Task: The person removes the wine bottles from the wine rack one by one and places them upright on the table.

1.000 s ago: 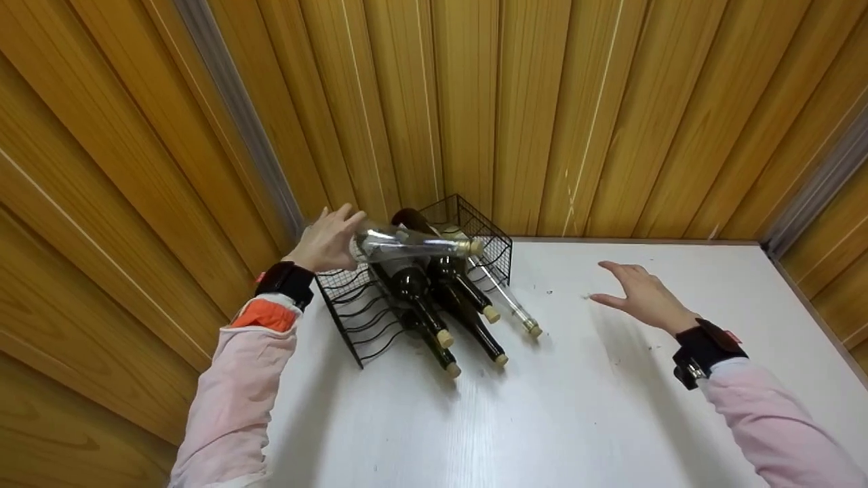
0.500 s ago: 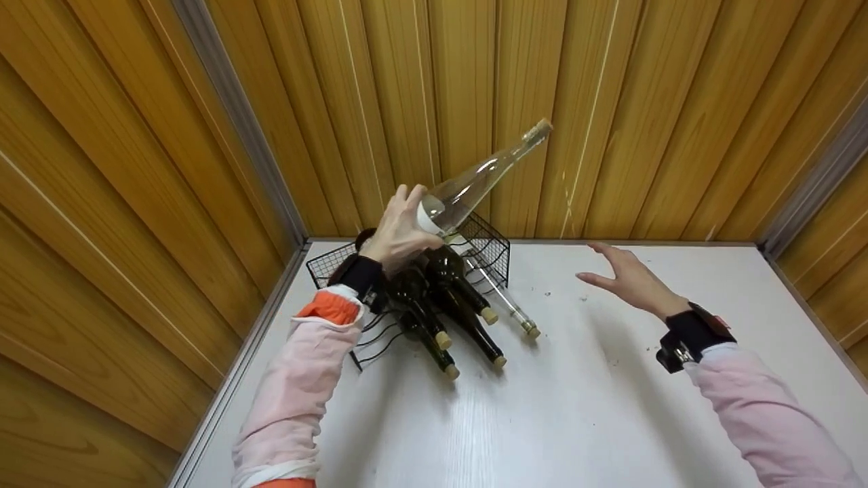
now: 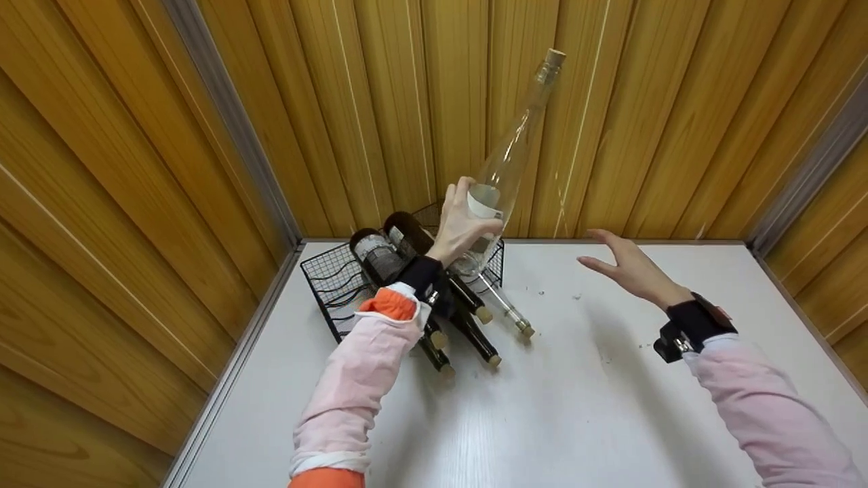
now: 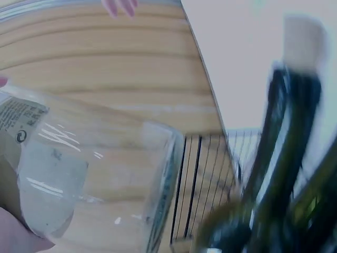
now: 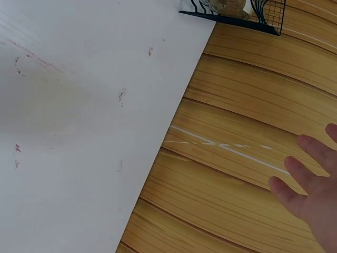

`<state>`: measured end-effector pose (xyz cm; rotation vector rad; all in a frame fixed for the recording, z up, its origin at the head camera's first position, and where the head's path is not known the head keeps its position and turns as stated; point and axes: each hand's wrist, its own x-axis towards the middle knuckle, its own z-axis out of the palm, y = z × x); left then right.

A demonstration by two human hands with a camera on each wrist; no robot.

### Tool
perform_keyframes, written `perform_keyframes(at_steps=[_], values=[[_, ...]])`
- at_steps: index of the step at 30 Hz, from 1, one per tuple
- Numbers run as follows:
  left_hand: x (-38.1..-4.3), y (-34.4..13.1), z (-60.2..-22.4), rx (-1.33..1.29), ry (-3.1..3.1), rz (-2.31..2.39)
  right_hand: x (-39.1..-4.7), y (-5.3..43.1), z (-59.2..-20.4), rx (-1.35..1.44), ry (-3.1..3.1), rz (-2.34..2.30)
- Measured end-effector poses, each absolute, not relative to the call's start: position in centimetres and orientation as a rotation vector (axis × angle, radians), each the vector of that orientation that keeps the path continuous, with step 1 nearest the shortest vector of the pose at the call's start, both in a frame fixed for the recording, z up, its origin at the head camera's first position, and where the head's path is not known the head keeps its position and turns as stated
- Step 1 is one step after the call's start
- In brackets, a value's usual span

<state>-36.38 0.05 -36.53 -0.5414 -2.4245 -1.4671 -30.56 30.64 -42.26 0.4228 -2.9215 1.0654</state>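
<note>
My left hand [image 3: 462, 227] grips a clear glass bottle [image 3: 510, 152] by its lower, labelled part. The bottle is raised above the rack and leans to the right, its cork end up. In the left wrist view, the clear bottle [image 4: 124, 174] fills the lower left, with its base facing the rack. Below lies a black wire bottle rack [image 3: 329, 285] with several dark wine bottles [image 3: 373, 252], corks pointing toward me. Another clear bottle [image 3: 505, 303] rests at the rack's right side. My right hand [image 3: 630, 270] hovers over the right of the table, fingers spread, holding nothing.
The white table [image 3: 569, 413] meets a wood-patterned wall [image 3: 380, 122] behind and at both sides. Small marks and specks dot the tabletop. In the right wrist view, the rack's edge [image 5: 231, 20] shows at the top.
My left hand has moved right and carried the clear bottle up from nearly level over the rack to steeply tilted, cork upward. The right hand has shifted slightly up and left.
</note>
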Motion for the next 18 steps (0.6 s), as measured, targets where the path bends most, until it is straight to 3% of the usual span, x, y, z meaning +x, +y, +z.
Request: perform_keyframes(at_steps=[18], values=[[-34.1, 8.5, -40.5, -0.352, -2.328, -1.787, -31.1, 31.6, -40.8, 0.349, -2.866, 1.136]])
